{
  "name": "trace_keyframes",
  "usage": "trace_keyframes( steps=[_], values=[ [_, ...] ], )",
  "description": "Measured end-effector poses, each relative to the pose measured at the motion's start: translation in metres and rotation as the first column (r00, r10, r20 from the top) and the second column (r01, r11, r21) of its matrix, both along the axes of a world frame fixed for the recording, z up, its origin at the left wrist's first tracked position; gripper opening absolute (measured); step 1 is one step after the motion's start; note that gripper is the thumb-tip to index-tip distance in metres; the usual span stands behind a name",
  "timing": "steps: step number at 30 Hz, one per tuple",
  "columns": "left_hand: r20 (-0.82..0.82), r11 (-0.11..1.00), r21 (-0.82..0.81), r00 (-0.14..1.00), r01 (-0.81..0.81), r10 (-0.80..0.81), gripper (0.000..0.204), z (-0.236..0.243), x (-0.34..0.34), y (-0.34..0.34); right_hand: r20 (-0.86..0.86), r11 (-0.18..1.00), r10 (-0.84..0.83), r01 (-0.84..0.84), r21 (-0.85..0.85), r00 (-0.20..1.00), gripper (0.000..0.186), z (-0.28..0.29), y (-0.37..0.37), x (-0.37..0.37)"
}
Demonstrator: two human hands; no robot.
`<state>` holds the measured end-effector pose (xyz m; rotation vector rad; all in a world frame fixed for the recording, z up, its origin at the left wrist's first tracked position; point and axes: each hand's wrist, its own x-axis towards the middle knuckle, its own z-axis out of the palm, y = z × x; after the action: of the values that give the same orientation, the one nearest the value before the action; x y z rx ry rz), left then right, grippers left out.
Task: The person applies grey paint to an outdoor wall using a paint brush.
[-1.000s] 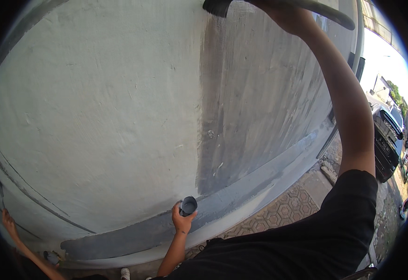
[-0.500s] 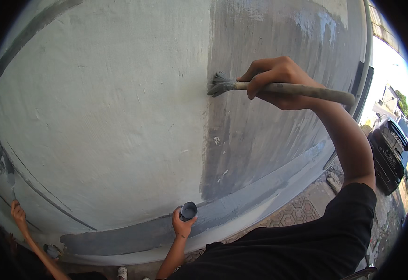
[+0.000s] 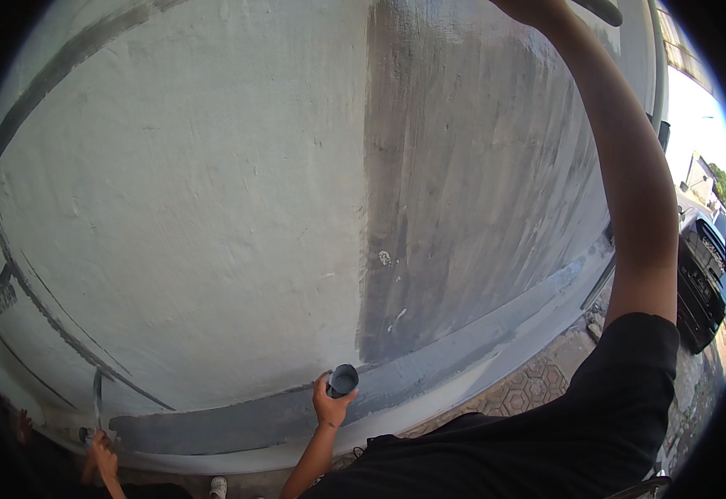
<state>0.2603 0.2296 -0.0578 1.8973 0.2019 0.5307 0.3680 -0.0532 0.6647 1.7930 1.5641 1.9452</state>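
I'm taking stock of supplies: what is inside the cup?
Inside the cup, what looks like dark grey paint shows. Its depth and anything beneath cannot be seen; the person's left hand covers part of the cup's outside.

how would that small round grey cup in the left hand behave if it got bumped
The small round grey cup is probably light, as the left hand alone holds it up. A bump might well spill it, since its top is open and it seems to hold grey paint.
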Motion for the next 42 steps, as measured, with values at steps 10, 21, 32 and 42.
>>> trace_keyframes(
  steps=[10, 21, 32, 42],
  values=[
    [0.06, 0.999, 0.01, 0.998, -0.035, 0.035, 0.074, -0.006, -0.003, 0.007, -0.47, 0.919, -0.159, -0.044, -0.392, 0.868, 0.007, -0.116, 0.007, -0.017],
    [0.021, 1.0, -0.002, 1.0, 0.003, -0.003, 0.076, -0.005, -0.003, -0.008, -0.081, 0.996, 0.028, -0.02, 0.092, 0.996, 0.003, -0.001, -0.013, 0.002],
    [-0.048, 0.999, 0.035, 0.999, 0.002, 0.0, 0.077, -0.016, -0.012, 0.001, -0.611, 0.921, -0.038, -0.21, -0.329, 0.791, 0.007, -0.113, -0.001, -0.011],
    [0.022, 0.999, 0.035, 0.999, 0.04, -0.041, 0.076, 0.01, -0.009, 0.001, -0.458, 0.989, 0.063, -0.115, -0.088, 0.887, 0.003, -0.037, 0.025, -0.027]
  ],
)
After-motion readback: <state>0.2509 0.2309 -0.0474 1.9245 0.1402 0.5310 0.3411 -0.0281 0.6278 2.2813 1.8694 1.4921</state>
